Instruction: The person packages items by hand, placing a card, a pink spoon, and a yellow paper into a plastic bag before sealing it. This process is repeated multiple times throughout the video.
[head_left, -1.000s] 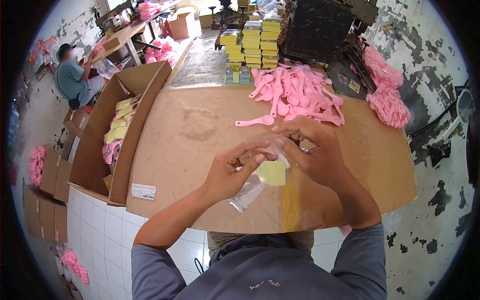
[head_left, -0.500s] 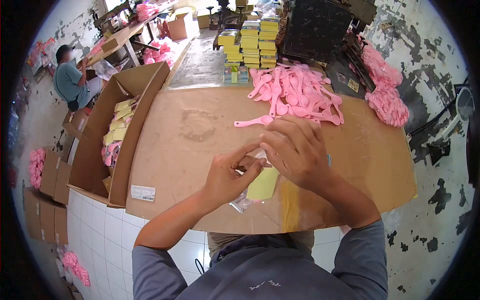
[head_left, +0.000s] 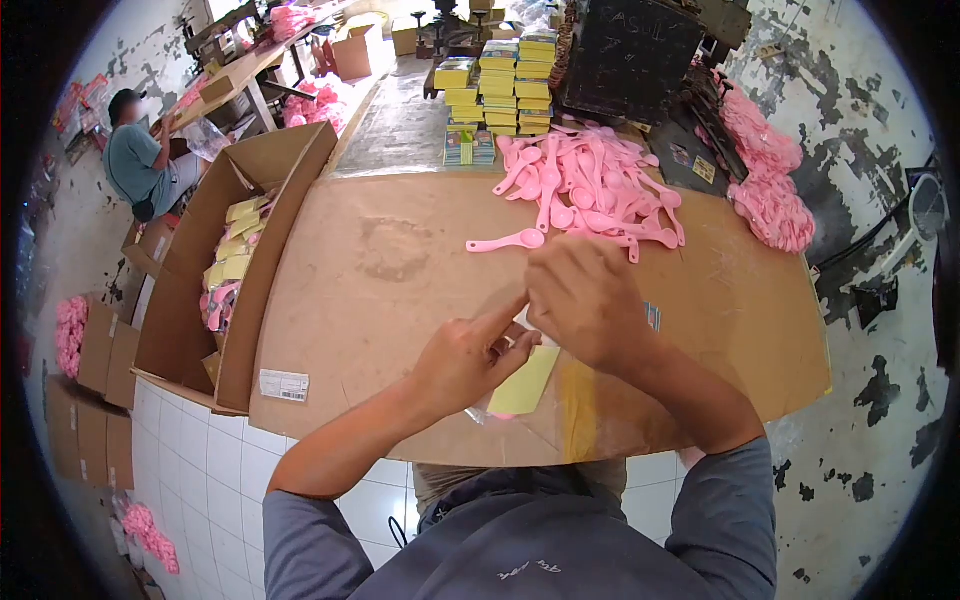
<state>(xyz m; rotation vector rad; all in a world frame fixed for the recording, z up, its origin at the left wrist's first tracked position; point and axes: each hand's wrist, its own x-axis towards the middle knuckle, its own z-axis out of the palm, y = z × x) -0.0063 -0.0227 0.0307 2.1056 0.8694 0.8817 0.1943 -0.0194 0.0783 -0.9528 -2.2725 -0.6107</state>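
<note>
My left hand (head_left: pixel 473 362) has its thumb and fingers closed at the top of a clear plastic bag (head_left: pixel 478 413). A yellow card (head_left: pixel 526 380) hangs in the bag, with a bit of pink at its lower edge. Close against it on the right, my right hand (head_left: pixel 585 300) has its fingers curled at the bag's top edge, slightly blurred. Beyond my hands a pile of pink spoons (head_left: pixel 590 185) lies on the cardboard-covered table (head_left: pixel 350 330). One single pink spoon (head_left: pixel 506 241) lies just left of the pile. Blue printed cards (head_left: pixel 652 316) show partly behind my right wrist.
A long open box (head_left: pixel 275 225) with filled packets stands at the left. Stacks of yellow cards (head_left: pixel 498 90) stand behind the spoons, beside a black metal machine (head_left: pixel 630 60). Pink bundles (head_left: pixel 775 210) lie at the right. Another person (head_left: pixel 140 160) sits at the far left.
My right hand has turned, its fingers now curled more tightly against my left fingertips. The yellow card is tilted more and slightly lower. More of the blue cards shows.
</note>
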